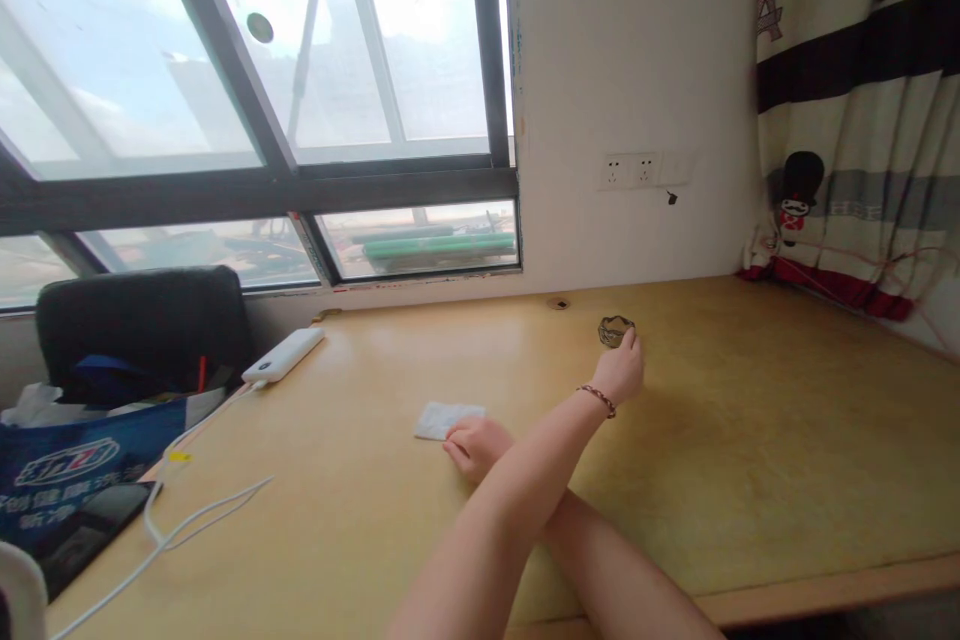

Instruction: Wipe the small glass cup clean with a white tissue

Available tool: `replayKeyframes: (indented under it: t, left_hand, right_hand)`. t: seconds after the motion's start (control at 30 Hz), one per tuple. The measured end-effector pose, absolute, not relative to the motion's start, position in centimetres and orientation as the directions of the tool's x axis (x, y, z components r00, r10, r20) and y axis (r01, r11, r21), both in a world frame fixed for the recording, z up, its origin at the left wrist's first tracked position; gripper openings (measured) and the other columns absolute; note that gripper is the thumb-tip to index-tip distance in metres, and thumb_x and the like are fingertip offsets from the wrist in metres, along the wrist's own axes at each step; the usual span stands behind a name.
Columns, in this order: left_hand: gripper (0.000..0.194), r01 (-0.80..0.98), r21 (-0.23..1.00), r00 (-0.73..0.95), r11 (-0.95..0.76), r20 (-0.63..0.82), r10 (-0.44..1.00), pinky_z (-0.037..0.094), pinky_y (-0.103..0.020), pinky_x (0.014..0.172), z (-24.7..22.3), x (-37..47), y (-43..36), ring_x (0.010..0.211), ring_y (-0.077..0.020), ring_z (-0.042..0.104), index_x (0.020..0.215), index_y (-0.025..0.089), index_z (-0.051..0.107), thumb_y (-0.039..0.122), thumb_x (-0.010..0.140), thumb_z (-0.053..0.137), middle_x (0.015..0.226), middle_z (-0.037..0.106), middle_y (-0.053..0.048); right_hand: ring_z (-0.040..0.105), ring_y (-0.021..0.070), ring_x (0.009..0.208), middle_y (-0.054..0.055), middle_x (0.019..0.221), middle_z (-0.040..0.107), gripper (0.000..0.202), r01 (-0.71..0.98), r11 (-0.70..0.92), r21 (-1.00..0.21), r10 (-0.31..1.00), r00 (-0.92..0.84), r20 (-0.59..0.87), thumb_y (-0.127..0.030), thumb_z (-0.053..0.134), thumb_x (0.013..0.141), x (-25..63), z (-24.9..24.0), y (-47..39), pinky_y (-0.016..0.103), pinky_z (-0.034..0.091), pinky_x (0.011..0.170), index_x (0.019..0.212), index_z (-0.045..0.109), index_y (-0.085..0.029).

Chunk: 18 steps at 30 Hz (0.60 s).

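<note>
My forearms cross above the table, the left one on top and reaching to the right. My left hand point(622, 367), with a beaded bracelet point(598, 399) at its wrist, is closed on the near right rim of a small dark see-through glass dish point(614, 331). The dish looks like an ashtray with a wavy rim, and my fingers hide part of it. My right hand point(478, 444) lies on the table to the left, fingers curled at the near right edge of a flat white tissue packet point(441, 419). That hand covers one corner of the packet.
A white power bank point(285, 354) with a white cable point(174, 532) lies on the yellow wooden table point(337, 520). At the left are a blue bag point(82, 455), a black chair point(146, 320) and a dark flat object point(97, 530). A round cable hole point(559, 303) is near the wall.
</note>
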<state>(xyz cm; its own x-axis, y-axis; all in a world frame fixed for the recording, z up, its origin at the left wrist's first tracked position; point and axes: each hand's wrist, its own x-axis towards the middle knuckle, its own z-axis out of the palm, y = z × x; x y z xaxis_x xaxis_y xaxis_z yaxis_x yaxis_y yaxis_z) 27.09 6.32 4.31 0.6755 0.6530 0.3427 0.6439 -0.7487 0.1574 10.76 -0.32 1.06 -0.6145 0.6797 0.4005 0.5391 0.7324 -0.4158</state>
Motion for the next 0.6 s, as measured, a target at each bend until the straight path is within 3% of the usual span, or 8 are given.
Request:
replayKeyframes:
  t: [0.1, 0.27, 0.43, 0.6]
  left_hand:
    - [0.052, 0.723, 0.082, 0.643, -0.685, 0.283, 0.712, 0.046, -0.025, 0.061, 3.1, 28.7, 7.9, 0.087, -0.0203, 0.057, 0.129, 0.007, 0.021, 0.019, 0.081, 0.038, 0.129, 0.025, -0.025]
    - [0.037, 0.748, 0.073, 0.622, -0.659, 0.267, 0.736, 0.045, -0.025, 0.058, 2.2, 29.4, 9.7, 0.079, -0.0190, 0.058, 0.117, 0.007, 0.036, 0.016, 0.081, 0.038, 0.109, 0.043, -0.020]
    - [0.029, 0.757, 0.032, 0.625, -0.653, 0.255, 0.738, 0.046, -0.026, 0.058, 2.8, 28.7, 10.5, 0.073, -0.0167, 0.057, 0.107, 0.008, 0.044, 0.008, 0.078, 0.038, 0.105, 0.043, -0.018]
    - [0.026, 0.749, 0.035, 0.634, -0.662, 0.249, 0.732, 0.045, -0.025, 0.060, 3.4, 26.4, 10.8, 0.072, -0.0141, 0.056, 0.102, 0.013, 0.047, 0.007, 0.079, 0.036, 0.106, 0.042, -0.013]
  right_hand:
    - [0.057, 0.0154, 0.075, 0.005, 0.076, 0.064, 0.026, 0.588, 0.739, -0.328, 0.673, -0.630, 0.388, -0.031, 0.042, 0.082, 10.4, 1.5, -0.8, 0.022, 0.043, 0.064, 0.071, 0.062, -0.017]
    - [0.057, 0.0156, 0.072, 0.005, 0.074, 0.064, 0.031, 0.612, 0.746, -0.264, 0.664, -0.645, 0.379, -0.035, 0.041, 0.083, 10.0, 1.8, -0.9, 0.023, 0.042, 0.059, 0.069, 0.061, -0.016]
    - [0.057, 0.0170, 0.071, 0.006, 0.075, 0.064, 0.029, 0.603, 0.750, -0.272, 0.660, -0.649, 0.379, -0.033, 0.042, 0.082, 9.9, 2.0, -1.0, 0.024, 0.043, 0.059, 0.070, 0.061, -0.014]
    - [0.055, 0.0170, 0.078, 0.006, 0.078, 0.063, 0.025, 0.577, 0.764, -0.288, 0.642, -0.637, 0.427, -0.032, 0.044, 0.081, 9.8, 1.2, -0.4, 0.026, 0.043, 0.069, 0.072, 0.059, -0.015]
